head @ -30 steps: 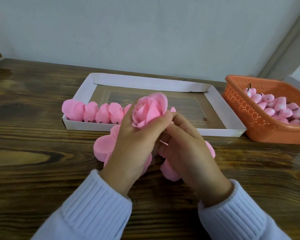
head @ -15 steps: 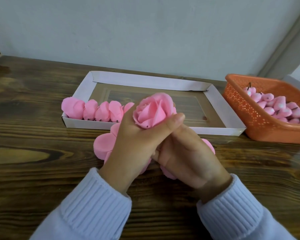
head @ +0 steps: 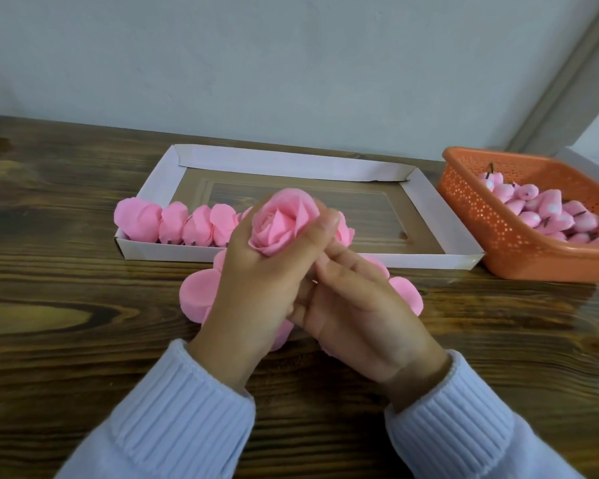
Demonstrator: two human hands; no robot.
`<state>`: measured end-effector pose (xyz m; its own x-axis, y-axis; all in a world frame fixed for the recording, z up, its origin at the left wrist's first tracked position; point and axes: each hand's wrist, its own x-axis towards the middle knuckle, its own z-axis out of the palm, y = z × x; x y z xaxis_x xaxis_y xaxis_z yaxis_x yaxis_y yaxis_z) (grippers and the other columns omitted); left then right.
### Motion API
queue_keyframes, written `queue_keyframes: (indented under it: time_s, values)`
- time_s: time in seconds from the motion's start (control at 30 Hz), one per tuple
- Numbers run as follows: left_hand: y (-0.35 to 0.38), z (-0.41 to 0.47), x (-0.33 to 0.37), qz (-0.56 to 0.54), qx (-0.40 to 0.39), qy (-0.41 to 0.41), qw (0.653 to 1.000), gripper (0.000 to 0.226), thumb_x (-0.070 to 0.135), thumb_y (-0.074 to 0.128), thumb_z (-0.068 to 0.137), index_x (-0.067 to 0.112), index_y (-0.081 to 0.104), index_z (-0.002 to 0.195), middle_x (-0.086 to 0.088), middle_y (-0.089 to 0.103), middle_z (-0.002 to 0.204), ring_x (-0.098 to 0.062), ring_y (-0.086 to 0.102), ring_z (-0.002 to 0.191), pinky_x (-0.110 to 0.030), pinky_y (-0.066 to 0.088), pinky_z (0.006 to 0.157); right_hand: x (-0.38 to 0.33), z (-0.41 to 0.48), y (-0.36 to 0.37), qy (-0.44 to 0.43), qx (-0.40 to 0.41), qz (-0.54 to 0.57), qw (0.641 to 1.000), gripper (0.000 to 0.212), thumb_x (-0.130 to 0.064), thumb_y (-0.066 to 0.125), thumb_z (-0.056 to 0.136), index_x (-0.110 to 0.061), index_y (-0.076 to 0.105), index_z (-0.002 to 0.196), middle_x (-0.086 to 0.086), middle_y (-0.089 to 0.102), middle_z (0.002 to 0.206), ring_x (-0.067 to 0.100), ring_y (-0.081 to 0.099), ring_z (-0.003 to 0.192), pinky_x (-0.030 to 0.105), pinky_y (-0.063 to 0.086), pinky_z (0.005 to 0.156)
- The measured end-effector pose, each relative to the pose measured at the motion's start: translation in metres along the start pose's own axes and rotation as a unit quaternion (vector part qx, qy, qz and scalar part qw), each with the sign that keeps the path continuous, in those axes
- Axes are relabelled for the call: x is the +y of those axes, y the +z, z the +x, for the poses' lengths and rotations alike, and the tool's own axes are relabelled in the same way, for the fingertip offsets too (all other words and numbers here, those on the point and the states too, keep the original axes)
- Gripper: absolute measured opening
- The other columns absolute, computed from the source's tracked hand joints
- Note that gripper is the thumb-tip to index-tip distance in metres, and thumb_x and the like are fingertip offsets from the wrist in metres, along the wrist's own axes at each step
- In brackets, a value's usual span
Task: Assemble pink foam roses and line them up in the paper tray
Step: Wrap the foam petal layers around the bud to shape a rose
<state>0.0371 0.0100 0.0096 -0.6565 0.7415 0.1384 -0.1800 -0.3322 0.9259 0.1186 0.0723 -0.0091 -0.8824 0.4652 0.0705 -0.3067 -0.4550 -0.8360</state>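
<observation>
My left hand (head: 256,292) holds a pink foam rose (head: 282,221) upright between thumb and fingers, just in front of the white paper tray (head: 291,162). My right hand (head: 357,305) is tucked under and behind the left, its fingers curled at the rose's base; what they pinch is hidden. Several finished roses (head: 184,226) stand in a row along the tray's front left edge. Flat stacks of pink foam petals (head: 196,297) lie on the table beneath my hands, partly covered.
An orange plastic basket (head: 498,233) holding several pink rose buds (head: 547,216) sits at the right, touching the tray's corner. The dark wooden table (head: 66,323) runs to a pale wall. The right part of the tray shows bare bottom.
The rose has turned in my left hand and shifted slightly right. My right hand has slid lower and closer under the left, fingers curling at the rose's base.
</observation>
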Motion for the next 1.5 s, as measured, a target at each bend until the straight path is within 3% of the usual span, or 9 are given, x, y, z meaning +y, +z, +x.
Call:
queue_keyframes:
  time_s: [0.2, 0.37, 0.53, 0.7, 0.87, 1.07, 1.2, 1.37, 1.5]
  values:
    - [0.003, -0.002, 0.002, 0.022, -0.019, -0.027, 0.999, 0.024, 0.041, 0.078, 0.059, 0.021, 0.070, 0.071, 0.006, 0.050, 0.041, -0.003, 0.043, 0.031, -0.015, 0.032, 0.033, 0.003, 0.002, -0.002, 0.018, 0.053, -0.044, 0.997, 0.040, -0.025, 0.041, 0.098, 0.009, 0.052, 0.116, 0.018, 0.054, 0.085, 0.025, 0.051, 0.076, 0.034, 0.041, 0.075]
    - [0.003, -0.001, 0.000, 0.018, 0.000, -0.026, 0.999, 0.010, 0.036, 0.074, 0.064, 0.029, 0.072, 0.070, 0.004, 0.069, 0.067, -0.005, 0.063, 0.055, -0.014, 0.039, 0.039, -0.002, 0.000, 0.000, -0.008, 0.018, -0.008, 1.000, 0.034, -0.016, 0.048, 0.087, -0.012, 0.057, 0.119, 0.019, 0.042, 0.116, 0.024, 0.045, 0.092, 0.037, 0.038, 0.078]
    - [0.003, -0.003, 0.001, 0.016, -0.058, -0.025, 0.998, 0.018, 0.035, 0.081, 0.065, 0.023, 0.075, 0.078, 0.009, 0.057, 0.045, -0.001, 0.052, 0.038, -0.014, 0.036, 0.037, 0.002, 0.001, -0.005, 0.009, 0.039, -0.040, 0.998, 0.026, -0.023, 0.045, 0.097, -0.004, 0.061, 0.105, 0.020, 0.056, 0.077, 0.017, 0.052, 0.072, 0.030, 0.042, 0.072]
    - [0.001, -0.001, 0.001, 0.009, -0.028, -0.008, 1.000, 0.009, 0.035, 0.076, 0.064, 0.030, 0.073, 0.070, 0.002, 0.075, 0.076, -0.009, 0.072, 0.070, -0.014, 0.044, 0.043, -0.001, -0.001, 0.000, -0.019, -0.010, -0.004, 1.000, 0.034, -0.020, 0.055, 0.084, -0.022, 0.068, 0.115, 0.016, 0.050, 0.110, 0.022, 0.051, 0.088, 0.032, 0.042, 0.075]
    - [0.001, -0.004, 0.002, 0.031, -0.095, 0.030, 0.995, 0.010, 0.031, 0.079, 0.068, 0.028, 0.074, 0.077, 0.013, 0.061, 0.053, 0.001, 0.056, 0.045, -0.010, 0.040, 0.043, -0.001, 0.001, -0.003, 0.010, 0.041, -0.059, 0.997, 0.050, -0.026, 0.043, 0.099, 0.018, 0.041, 0.123, 0.024, 0.042, 0.113, 0.032, 0.038, 0.100, 0.040, 0.036, 0.082]
    - [-0.003, 0.001, 0.002, 0.047, -0.093, 0.065, 0.992, 0.012, 0.024, 0.069, 0.072, 0.033, 0.070, 0.064, 0.013, 0.072, 0.083, -0.003, 0.070, 0.086, -0.018, 0.051, 0.062, -0.005, -0.003, 0.002, -0.015, -0.014, -0.012, 1.000, 0.048, -0.024, 0.055, 0.085, -0.004, 0.051, 0.129, 0.019, 0.043, 0.119, 0.032, 0.037, 0.110, 0.041, 0.035, 0.087]
    - [-0.003, 0.000, 0.003, 0.038, -0.139, 0.057, 0.988, 0.007, 0.021, 0.072, 0.071, 0.028, 0.071, 0.073, 0.009, 0.073, 0.084, 0.001, 0.066, 0.067, -0.008, 0.045, 0.053, -0.001, 0.000, -0.003, 0.008, 0.037, -0.031, 0.999, 0.049, -0.027, 0.047, 0.096, 0.017, 0.044, 0.118, 0.027, 0.042, 0.111, 0.031, 0.030, 0.111, 0.047, 0.030, 0.088]
    - [-0.006, 0.002, 0.004, 0.051, -0.133, 0.057, 0.988, 0.004, 0.028, 0.076, 0.070, 0.030, 0.072, 0.071, 0.009, 0.073, 0.092, -0.007, 0.069, 0.095, -0.027, 0.056, 0.076, -0.002, -0.001, -0.004, -0.014, -0.005, -0.021, 1.000, 0.040, -0.027, 0.052, 0.090, -0.013, 0.058, 0.127, 0.015, 0.051, 0.115, 0.030, 0.044, 0.106, 0.041, 0.035, 0.085]
    - [-0.009, 0.001, 0.007, 0.037, -0.150, 0.061, 0.986, 0.008, 0.037, 0.073, 0.064, 0.031, 0.070, 0.068, 0.004, 0.073, 0.096, -0.009, 0.070, 0.082, -0.016, 0.051, 0.058, -0.001, -0.002, -0.001, -0.020, -0.015, -0.011, 1.000, 0.038, -0.024, 0.056, 0.086, -0.007, 0.058, 0.121, 0.020, 0.045, 0.111, 0.031, 0.040, 0.099, 0.037, 0.036, 0.079]
